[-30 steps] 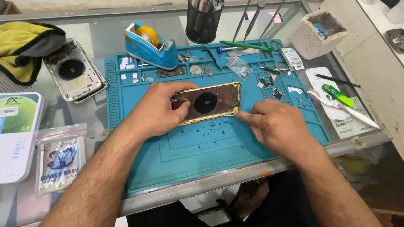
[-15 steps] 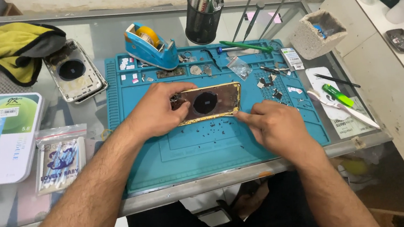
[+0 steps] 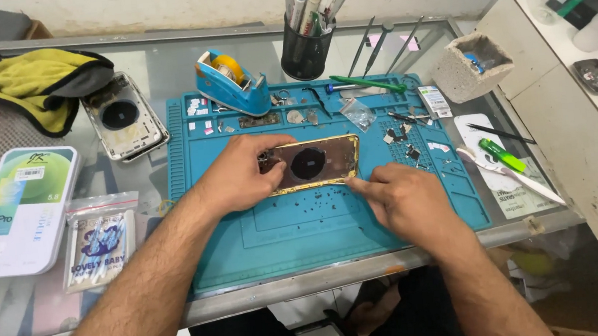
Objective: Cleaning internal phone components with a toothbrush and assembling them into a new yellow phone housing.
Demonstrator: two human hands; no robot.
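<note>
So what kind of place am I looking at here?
Most likely a phone repair bench. A left hand steadies a gold phone back housing on a blue repair mat strewn with tiny screws and parts, and a cup of tools stands behind it.

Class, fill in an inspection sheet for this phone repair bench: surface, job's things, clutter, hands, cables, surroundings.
Surface: blue work mat on a glass table, small bits scattered on the mat.
Job's things: gold phone frame, lying flat on the mat.
Clutter: tape dispenser, pen cup, yellow cloth, second phone housing, white box.
Hands: left hand grips the frame's end; right hand touches its lower edge.
Cables: nothing seen.
Surroundings: white side counter.
</note>
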